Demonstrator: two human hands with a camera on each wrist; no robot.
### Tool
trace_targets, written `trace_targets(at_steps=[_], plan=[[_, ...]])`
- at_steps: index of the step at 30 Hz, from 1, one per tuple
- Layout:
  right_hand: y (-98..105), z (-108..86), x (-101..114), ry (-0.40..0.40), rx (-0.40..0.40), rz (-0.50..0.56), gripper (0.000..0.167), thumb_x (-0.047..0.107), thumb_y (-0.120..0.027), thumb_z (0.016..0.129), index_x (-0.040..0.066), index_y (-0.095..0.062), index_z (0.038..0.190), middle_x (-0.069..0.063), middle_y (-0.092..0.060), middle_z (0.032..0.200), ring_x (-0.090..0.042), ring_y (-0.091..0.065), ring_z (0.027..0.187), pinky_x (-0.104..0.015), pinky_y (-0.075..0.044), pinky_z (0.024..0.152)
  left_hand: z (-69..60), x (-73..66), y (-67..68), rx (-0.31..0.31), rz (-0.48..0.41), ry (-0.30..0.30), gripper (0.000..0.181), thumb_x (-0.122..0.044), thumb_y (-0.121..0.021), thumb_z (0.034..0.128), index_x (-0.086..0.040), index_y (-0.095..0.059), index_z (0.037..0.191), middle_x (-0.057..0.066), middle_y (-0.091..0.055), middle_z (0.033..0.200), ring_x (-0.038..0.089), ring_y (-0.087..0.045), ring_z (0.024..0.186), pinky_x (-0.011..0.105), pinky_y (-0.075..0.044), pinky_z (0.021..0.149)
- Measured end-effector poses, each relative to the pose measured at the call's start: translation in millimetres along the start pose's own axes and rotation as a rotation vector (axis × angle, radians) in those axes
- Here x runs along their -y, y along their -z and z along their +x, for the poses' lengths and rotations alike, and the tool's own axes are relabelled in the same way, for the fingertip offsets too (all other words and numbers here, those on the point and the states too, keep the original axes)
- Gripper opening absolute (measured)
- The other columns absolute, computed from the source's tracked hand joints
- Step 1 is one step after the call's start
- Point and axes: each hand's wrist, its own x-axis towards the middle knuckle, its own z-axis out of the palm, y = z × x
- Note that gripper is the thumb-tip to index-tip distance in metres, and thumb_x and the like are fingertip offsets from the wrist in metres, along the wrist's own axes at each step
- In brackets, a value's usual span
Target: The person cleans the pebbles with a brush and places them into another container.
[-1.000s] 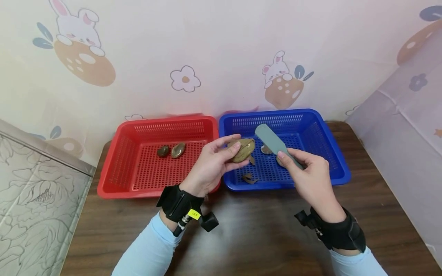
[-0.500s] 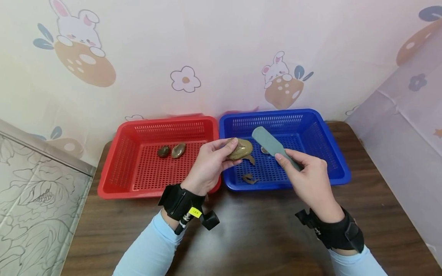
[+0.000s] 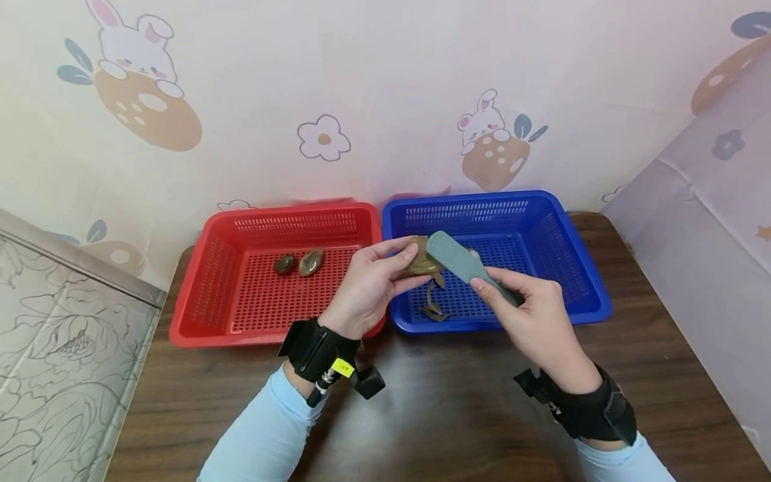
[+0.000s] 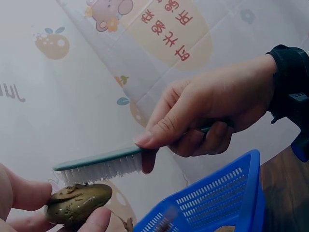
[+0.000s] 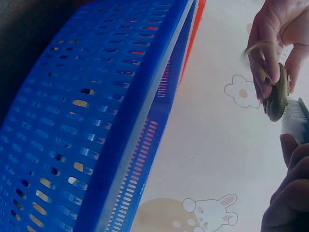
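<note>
My left hand (image 3: 370, 284) pinches a glossy olive-brown oval thing (image 4: 82, 203), shell- or pebble-like, between thumb and fingers over the blue basket's left part. Brown strips cling to it and one dangles below. My right hand (image 3: 542, 311) grips the handle of a grey-green brush (image 3: 454, 256), thumb along its top. In the left wrist view its white bristles (image 4: 104, 168) face down and meet the thing's upper side. The right wrist view also shows bristles against the thing (image 5: 277, 99). Part of it is hidden behind fingers and brush in the head view.
The blue basket (image 3: 593, 294) stands beside a red basket (image 3: 201, 314) on the wooden table (image 3: 434, 415). Two glossy brown ovals (image 3: 310, 262) lie in the red one. Brown scraps (image 3: 435, 312) lie in the blue one. A patterned wall cloth (image 3: 385, 87) hangs behind.
The brush has moved left and slightly down, from apart to over the olive-brown thing. My left hand has turned the thing slightly and stays in nearly the same place.
</note>
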Motion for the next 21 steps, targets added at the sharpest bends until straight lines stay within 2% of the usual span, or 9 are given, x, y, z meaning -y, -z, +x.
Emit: trace_targets(at_steps=[5, 8, 14, 17, 19, 21], plan=[[1.6, 0.0, -1.5, -0.026, 0.003, -0.029, 0.037, 0.043, -0.059, 0.089, 0.019, -0.066, 0.117, -0.002, -0.069, 0.094, -0.013, -0.052, 0.06, -0.025, -0.032, 0.037, 0.9, 1.2, -2.0, 0.047, 0.007, 0.004, 0.037, -0.011, -0.053, 0.0948, -0.009, -0.052, 0.132, 0.011, -0.054, 0.13, 0.025, -0.059, 0.115, 0.041, -0.047, 0.097], [2.2, 0.5, -2.2, -0.028, -0.018, -0.044, 0.037, 0.043, -0.06, 0.089, 0.017, -0.067, 0.115, -0.002, -0.069, 0.09, -0.012, -0.053, 0.06, -0.025, -0.033, 0.038, 1.5, 3.1, -2.2, 0.047, 0.016, 0.006, 0.036, -0.01, -0.052, 0.095, -0.008, -0.049, 0.131, 0.012, -0.052, 0.13, 0.025, -0.059, 0.115, 0.04, -0.048, 0.097], [4.1, 1.3, -0.9, -0.021, -0.074, -0.059, 0.035, 0.042, -0.061, 0.089, 0.016, -0.068, 0.112, -0.003, -0.067, 0.083, -0.011, -0.053, 0.058, -0.023, -0.035, 0.038, 3.5, 6.2, -1.5, -0.033, 0.037, 0.008, 0.034, -0.018, -0.059, 0.092, -0.004, -0.052, 0.121, 0.015, -0.059, 0.119, 0.023, -0.063, 0.1, 0.038, -0.051, 0.093], [3.6, -0.6, 0.0, -0.004, -0.046, -0.034, 0.033, 0.039, -0.061, 0.089, 0.018, -0.068, 0.113, -0.003, -0.07, 0.09, -0.011, -0.055, 0.061, -0.023, -0.039, 0.041, 3.6, 7.7, -0.6, -0.076, 0.034, 0.021, 0.032, -0.023, -0.061, 0.0906, -0.007, -0.056, 0.118, 0.014, -0.062, 0.114, 0.023, -0.065, 0.093, 0.038, -0.053, 0.089], [2.0, -0.9, -0.1, 0.01, -0.011, -0.025, 0.032, 0.039, -0.061, 0.089, 0.019, -0.068, 0.114, -0.002, -0.07, 0.097, -0.011, -0.057, 0.066, -0.021, -0.043, 0.046, 4.4, 9.1, 0.0, -0.087, 0.017, 0.02, 0.032, -0.025, -0.062, 0.0901, -0.009, -0.058, 0.117, 0.014, -0.063, 0.114, 0.023, -0.067, 0.093, 0.039, -0.054, 0.087], [0.3, 0.0, -0.7, 0.008, 0.013, -0.018, 0.033, 0.04, -0.06, 0.089, 0.02, -0.067, 0.115, -0.002, -0.07, 0.1, -0.011, -0.056, 0.066, -0.021, -0.043, 0.046, 5.3, 10.2, 0.2, -0.09, -0.005, 0.017, 0.032, -0.027, -0.062, 0.0894, -0.011, -0.06, 0.117, 0.015, -0.064, 0.113, 0.025, -0.068, 0.094, 0.039, -0.054, 0.085]])
